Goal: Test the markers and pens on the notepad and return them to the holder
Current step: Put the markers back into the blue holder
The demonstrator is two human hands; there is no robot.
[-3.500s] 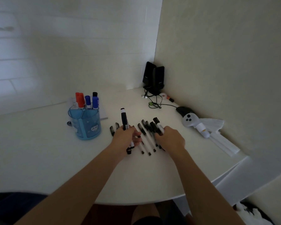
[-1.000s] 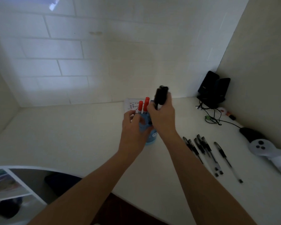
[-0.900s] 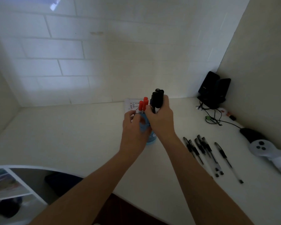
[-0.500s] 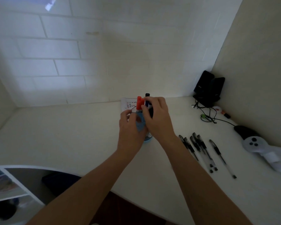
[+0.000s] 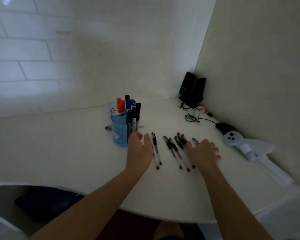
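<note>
Centre frame, on the white tabletop [image 5: 76, 153], black pens [image 5: 175, 148] lie in a loose row, long axes slanting from capped ends at upper left to tips at lower right. The left hand [image 5: 139, 153] is spread loosely, holding nothing, just beside the blue holder [image 5: 119, 135]. The right hand [image 5: 203, 154] lies flat, fingers straight, over the rightmost pens. Red, blue and black markers [image 5: 136, 111] stand upright in the holder, caps up, with the notepad [image 5: 109, 110] behind it.

Room: corner desk, dim light.
White round-edged table [image 5: 59, 153] fills the corner where 2 walls meet: white brick-pattern tiled wall [image 5: 33, 66] behind, plain cream wall [image 5: 258, 66] to the right.
</note>
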